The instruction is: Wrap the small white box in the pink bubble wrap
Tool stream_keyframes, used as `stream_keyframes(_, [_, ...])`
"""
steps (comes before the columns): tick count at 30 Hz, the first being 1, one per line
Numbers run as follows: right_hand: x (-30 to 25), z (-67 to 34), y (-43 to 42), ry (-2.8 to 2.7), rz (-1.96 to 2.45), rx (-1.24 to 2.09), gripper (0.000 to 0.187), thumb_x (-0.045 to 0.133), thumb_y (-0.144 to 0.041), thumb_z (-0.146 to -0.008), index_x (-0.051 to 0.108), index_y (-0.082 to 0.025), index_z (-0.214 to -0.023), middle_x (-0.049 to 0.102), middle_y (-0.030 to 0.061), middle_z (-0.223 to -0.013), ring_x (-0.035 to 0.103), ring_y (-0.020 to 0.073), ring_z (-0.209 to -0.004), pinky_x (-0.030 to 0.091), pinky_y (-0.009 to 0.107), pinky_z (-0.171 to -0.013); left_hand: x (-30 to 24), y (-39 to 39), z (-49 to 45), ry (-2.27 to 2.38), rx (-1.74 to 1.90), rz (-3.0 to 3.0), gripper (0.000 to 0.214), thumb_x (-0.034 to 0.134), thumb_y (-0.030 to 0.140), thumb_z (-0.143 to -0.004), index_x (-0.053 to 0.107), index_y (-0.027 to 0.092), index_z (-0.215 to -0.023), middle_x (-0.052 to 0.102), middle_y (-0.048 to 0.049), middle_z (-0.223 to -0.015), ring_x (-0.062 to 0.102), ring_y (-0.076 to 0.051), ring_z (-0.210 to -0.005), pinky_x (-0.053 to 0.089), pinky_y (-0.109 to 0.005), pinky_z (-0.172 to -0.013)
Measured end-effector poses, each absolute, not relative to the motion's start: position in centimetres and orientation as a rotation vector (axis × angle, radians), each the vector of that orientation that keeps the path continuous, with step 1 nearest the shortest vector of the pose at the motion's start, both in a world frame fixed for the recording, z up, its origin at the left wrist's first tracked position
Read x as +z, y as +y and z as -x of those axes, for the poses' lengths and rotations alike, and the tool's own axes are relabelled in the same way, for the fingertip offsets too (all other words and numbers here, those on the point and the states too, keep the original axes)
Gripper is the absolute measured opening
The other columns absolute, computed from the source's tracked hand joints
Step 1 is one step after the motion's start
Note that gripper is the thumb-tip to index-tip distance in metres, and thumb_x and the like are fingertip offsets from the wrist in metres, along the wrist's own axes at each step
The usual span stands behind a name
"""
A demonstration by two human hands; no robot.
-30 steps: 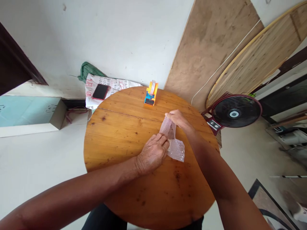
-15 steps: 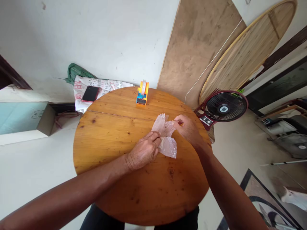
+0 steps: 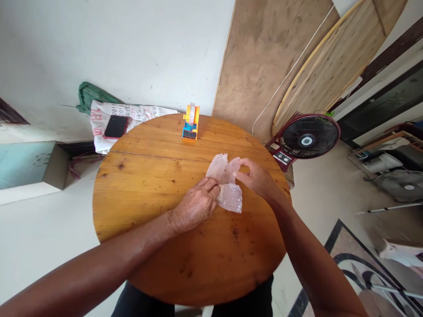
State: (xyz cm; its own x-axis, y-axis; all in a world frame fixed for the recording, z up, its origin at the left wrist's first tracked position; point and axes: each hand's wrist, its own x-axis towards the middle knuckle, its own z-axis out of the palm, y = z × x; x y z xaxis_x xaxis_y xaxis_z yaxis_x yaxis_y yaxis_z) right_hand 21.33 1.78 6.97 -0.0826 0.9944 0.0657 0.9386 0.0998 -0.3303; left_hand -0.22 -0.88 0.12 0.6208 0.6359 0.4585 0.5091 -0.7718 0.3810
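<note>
A translucent, pinkish-white sheet [image 3: 231,197] with white specks along its edges lies on the round wooden table [image 3: 148,198]. It is gathered at the middle and fans out in several flaps. My left hand [image 3: 200,200] is closed on the gathered middle, its fingers covering that part. At the upper right flap is my right hand [image 3: 253,176], thumb and forefinger apart and their tips at the flap's edge. Farther back on the table stands an orange and blue tape dispenser [image 3: 191,123] with a roll of clear tape.
A dark phone [image 3: 116,127] with a red edge lies on a white printed sack [image 3: 99,141] beyond the table's left rim. A dark red fan [image 3: 309,136] stands off to the right. Wooden boards [image 3: 264,57] lean on the wall behind.
The right thumb and forefinger have spread from a pinch on the upper right flap, which now stands up more. My left hand keeps its hold. The whole view has shifted slightly.
</note>
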Motion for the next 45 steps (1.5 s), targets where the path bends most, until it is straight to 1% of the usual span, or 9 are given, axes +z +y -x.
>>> stream_keyframes(4, [6.1,-20.8,0.5,-2.001,1.896,0.514,0.045,0.059,-0.04,-0.082,0.053,-0.025,-0.124,0.068,0.003,-0.093,0.062,0.0179,-0.079,0.045,0.03,-0.073,0.3,-2.1,-0.2,1.044,0.873,-2.631,0.022,0.044,0.007,-0.082,0.059,0.012,-0.098,0.058,-0.0133,-0.11,0.054,-0.025,-0.102,0.049,-0.039,-0.096])
stream_keyframes(11, [4.4,-20.0,2.3,-1.947,1.806,0.629,0.038,0.058,-0.034,-0.08,0.056,-0.022,-0.116,0.067,-0.0016,-0.076,0.061,0.0147,-0.069,0.043,0.026,-0.065,0.5,-3.4,-0.8,1.107,0.862,-2.709,0.02,0.045,0.009,-0.081,0.06,0.012,-0.094,0.058,-0.0135,-0.103,0.054,-0.027,-0.098,0.051,-0.041,-0.09])
stream_keyframes(17, [5.6,-19.3,2.2,-2.105,1.849,0.684,0.027,0.062,-0.044,-0.077,0.068,-0.019,-0.083,0.067,0.0011,-0.076,0.058,0.0149,-0.07,0.038,0.024,-0.061,0.4,-3.3,-0.8,1.088,0.88,-2.724,0.022,0.047,0.008,-0.081,0.061,0.01,-0.098,0.058,-0.0136,-0.106,0.052,-0.026,-0.102,0.049,-0.04,-0.093])
stream_keyframes(20, [5.8,-19.6,2.8,-2.242,1.839,0.641,0.022,0.056,-0.029,-0.077,0.059,-0.016,-0.06,0.055,-0.0016,-0.056,0.047,0.0109,-0.055,0.029,0.024,-0.053,0.2,-3.2,-0.8,1.08,0.926,-2.735,0.023,0.048,0.009,-0.081,0.061,0.01,-0.1,0.058,-0.0138,-0.107,0.052,-0.026,-0.101,0.049,-0.039,-0.093])
stream_keyframes(22, [5.5,-20.4,2.9,-2.216,1.802,0.624,0.021,0.052,-0.02,-0.074,0.052,-0.016,-0.054,0.048,-0.0033,-0.05,0.042,0.0094,-0.052,0.027,0.024,-0.052,0.2,-3.2,-0.7,1.064,0.953,-2.747,0.022,0.048,0.009,-0.082,0.062,0.01,-0.099,0.059,-0.0142,-0.107,0.052,-0.026,-0.101,0.049,-0.039,-0.093])
stream_keyframes(29, [2.7,-22.3,-0.8,-1.521,1.65,0.984,0.016,0.055,-0.034,-0.075,0.056,-0.018,-0.071,0.057,-0.0023,-0.062,0.053,0.0127,-0.058,0.043,0.024,-0.056,0.0,-3.0,-0.6,1.048,0.92,-2.762,0.021,0.048,0.01,-0.082,0.062,0.011,-0.098,0.06,-0.0146,-0.105,0.052,-0.028,-0.102,0.047,-0.043,-0.09])
stream_keyframes(35, [1.3,-20.7,-3.7,-1.296,1.57,1.045,0.029,0.059,-0.036,-0.077,0.064,-0.017,-0.098,0.069,0.0047,-0.088,0.062,0.0168,-0.076,0.047,0.026,-0.065,-0.2,-2.8,-0.3,0.982,0.929,-2.74,0.025,0.046,0.01,-0.083,0.062,0.011,-0.103,0.059,-0.0147,-0.109,0.05,-0.028,-0.105,0.046,-0.044,-0.093])
stream_keyframes(41, [1.7,-20.8,-4.7,-1.587,1.741,0.764,0.015,0.056,-0.027,-0.077,0.067,-0.018,-0.079,0.068,0.0027,-0.076,0.058,0.0167,-0.07,0.042,0.025,-0.059,-0.4,-2.7,-0.2,0.937,0.903,-2.725,0.035,0.048,0.013,-0.084,0.061,0.012,-0.117,0.053,-0.0157,-0.116,0.047,-0.029,-0.109,0.045,-0.045,-0.094])
stream_keyframes(45, [1.5,-21.3,-5.1,-1.486,1.688,0.795,0.016,0.051,-0.029,-0.081,0.062,-0.019,-0.087,0.066,0.0009,-0.078,0.057,0.0155,-0.068,0.04,0.024,-0.058,-0.3,-2.6,-0.1,0.922,0.864,-2.739,0.037,0.048,0.016,-0.085,0.06,0.014,-0.119,0.052,-0.0151,-0.117,0.047,-0.03,-0.108,0.045,-0.045,-0.092])
